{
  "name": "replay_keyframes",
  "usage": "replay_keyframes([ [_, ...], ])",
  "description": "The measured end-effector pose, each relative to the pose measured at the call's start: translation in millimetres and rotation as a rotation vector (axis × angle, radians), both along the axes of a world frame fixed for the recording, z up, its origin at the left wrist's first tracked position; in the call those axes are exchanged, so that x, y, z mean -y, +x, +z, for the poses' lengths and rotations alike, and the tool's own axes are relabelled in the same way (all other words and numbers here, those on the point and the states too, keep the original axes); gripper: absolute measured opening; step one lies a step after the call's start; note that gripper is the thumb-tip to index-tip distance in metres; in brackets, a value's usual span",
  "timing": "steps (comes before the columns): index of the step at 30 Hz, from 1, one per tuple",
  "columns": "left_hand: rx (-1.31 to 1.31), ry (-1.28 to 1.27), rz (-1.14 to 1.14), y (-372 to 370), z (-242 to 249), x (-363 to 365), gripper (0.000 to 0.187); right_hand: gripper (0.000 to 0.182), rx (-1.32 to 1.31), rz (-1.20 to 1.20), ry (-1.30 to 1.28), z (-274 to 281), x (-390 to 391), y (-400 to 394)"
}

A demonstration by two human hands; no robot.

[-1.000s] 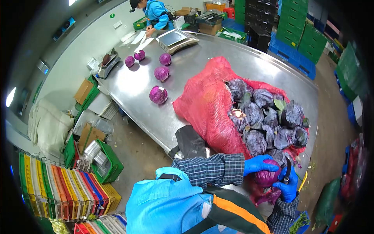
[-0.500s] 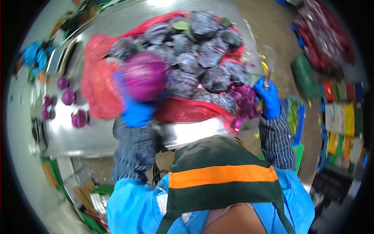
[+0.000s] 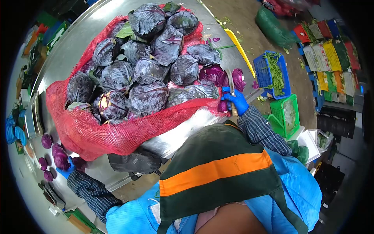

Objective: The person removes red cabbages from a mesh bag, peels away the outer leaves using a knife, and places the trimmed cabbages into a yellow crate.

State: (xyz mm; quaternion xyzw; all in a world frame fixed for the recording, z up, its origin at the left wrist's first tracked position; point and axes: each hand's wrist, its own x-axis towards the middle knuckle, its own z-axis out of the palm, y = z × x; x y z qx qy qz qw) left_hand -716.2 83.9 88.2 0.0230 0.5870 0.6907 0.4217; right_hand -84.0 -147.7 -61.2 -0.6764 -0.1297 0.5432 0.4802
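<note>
A red mesh sack (image 3: 97,132) lies open on the steel table (image 3: 74,50), piled with several dark purple cabbages (image 3: 148,95). My left hand (image 3: 67,170), in a blue glove, reaches far left and grips a trimmed purple cabbage (image 3: 60,160) beside other trimmed ones (image 3: 46,141). My right hand (image 3: 235,101), also gloved, holds a knife (image 3: 230,82) blade-up at the table's right edge, next to cut purple leaves (image 3: 238,78).
A blue basket (image 3: 284,74) of green scraps and a green basket (image 3: 288,115) stand on the floor to the right. A yellow strip (image 3: 239,46) lies past the table edge. A black bag (image 3: 136,162) hangs below the table front. Coloured crates (image 3: 331,43) line the far right.
My left hand has carried the trimmed cabbage from in front of the sack out to the far left, among the other trimmed heads. The view swung right; my right hand kept the knife.
</note>
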Motion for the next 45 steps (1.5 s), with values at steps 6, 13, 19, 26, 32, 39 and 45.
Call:
replay_keyframes([
  [6, -0.690, 0.153, -0.530, -31.9, -37.0, -49.3, 0.055, 0.041, 0.167, 0.013, 0.006, -47.0, 0.9, 31.7],
  [13, -0.476, 0.330, -1.833, 349.2, 19.0, 17.0, 0.028, 0.043, 0.781, -0.046, -0.013, -39.8, -87.4, 125.1],
  [19, -1.655, -0.172, -1.859, 454.7, -95.4, -6.6, 0.087, 0.038, 0.072, 0.242, 0.169, -0.4, -128.6, 40.8],
  [26, -1.165, 0.046, -1.597, 458.1, -143.3, 11.0, 0.102, 0.062, 0.035, 0.214, 0.188, -50.5, -167.0, 3.9],
  [32, -0.987, 0.094, -1.430, 454.0, -141.2, 39.5, 0.082, 0.052, -0.176, 0.351, 0.091, -13.5, -129.2, 11.5],
  [39, -0.836, 0.426, -1.257, 484.1, -90.8, 96.4, 0.091, 0.067, 0.112, 0.115, 0.523, 29.6, -70.0, 33.5],
  [45, -1.487, 0.446, -1.609, 523.3, -125.0, 93.7, 0.108, 0.057, 0.123, 0.001, 0.248, -2.9, -23.9, 42.8],
])
